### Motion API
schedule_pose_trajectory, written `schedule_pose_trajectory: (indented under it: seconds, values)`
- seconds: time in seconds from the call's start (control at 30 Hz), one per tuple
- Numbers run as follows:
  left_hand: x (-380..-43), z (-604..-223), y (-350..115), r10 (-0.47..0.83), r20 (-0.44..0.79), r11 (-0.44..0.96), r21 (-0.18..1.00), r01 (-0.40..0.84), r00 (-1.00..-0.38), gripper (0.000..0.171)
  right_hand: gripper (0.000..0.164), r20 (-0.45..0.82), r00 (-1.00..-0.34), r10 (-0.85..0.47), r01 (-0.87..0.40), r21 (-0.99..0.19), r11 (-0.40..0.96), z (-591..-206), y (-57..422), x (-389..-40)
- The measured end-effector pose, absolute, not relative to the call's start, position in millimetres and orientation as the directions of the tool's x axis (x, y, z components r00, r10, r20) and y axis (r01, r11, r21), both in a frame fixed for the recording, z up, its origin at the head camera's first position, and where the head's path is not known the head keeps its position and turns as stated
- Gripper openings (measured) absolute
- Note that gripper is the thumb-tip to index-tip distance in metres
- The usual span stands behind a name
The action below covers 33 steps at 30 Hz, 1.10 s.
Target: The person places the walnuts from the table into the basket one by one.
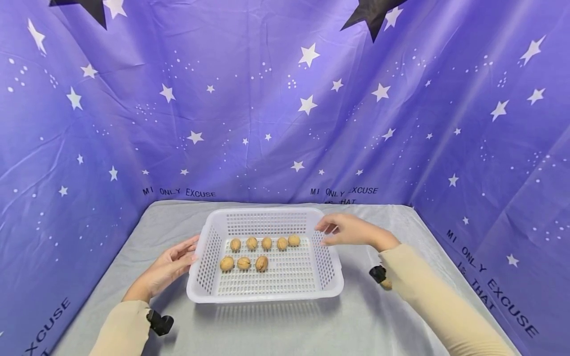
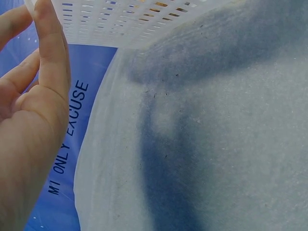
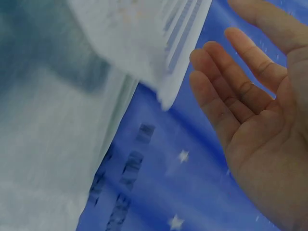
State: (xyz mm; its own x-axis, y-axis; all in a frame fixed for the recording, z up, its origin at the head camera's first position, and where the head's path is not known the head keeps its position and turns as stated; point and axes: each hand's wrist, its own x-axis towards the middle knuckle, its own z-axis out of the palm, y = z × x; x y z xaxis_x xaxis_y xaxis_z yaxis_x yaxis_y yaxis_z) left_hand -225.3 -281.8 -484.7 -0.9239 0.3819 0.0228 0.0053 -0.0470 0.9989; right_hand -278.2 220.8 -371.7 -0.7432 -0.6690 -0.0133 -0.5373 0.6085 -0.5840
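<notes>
A white plastic basket with slotted walls stands in the middle of the head view. Several walnuts lie in it in two rows, the back row longer than the front one. At its left end, my left hand pinches the rim between thumb and fingers; the left wrist view shows the rim between them. By the right end wall is my right hand, fingers loosely bent and apart. In the right wrist view its palm shows bare, separated from the basket.
Grey cloth covers the table. Another walnut shows to the right of the basket, partly behind the black wrist camera. A purple star-patterned curtain encloses the back and both sides.
</notes>
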Motion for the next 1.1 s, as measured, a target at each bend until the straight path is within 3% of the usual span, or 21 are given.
schedule_pose_trajectory:
  seconds: [0.5, 0.8, 1.1]
  values:
    - [-223.8, -483.1, -281.4, 0.377, 0.019, -0.055, 0.998, -0.001, -0.926, 0.064, 0.035, -0.019, -0.815, -0.579, -0.462, -0.581, 0.670, -411.1, 316.2, -251.1]
    - [-226.2, -486.9, -281.7, 0.380, 0.021, -0.047, 0.999, 0.004, -0.925, 0.064, 0.036, -0.062, -0.868, -0.493, -0.355, -0.618, 0.701, -443.7, 356.3, -227.3]
    - [-225.8, -487.2, -281.6, 0.380, 0.028, -0.058, 0.998, 0.006, -0.925, 0.064, 0.026, -0.153, -0.842, -0.518, -0.292, -0.679, 0.674, -464.8, 377.8, -216.5]
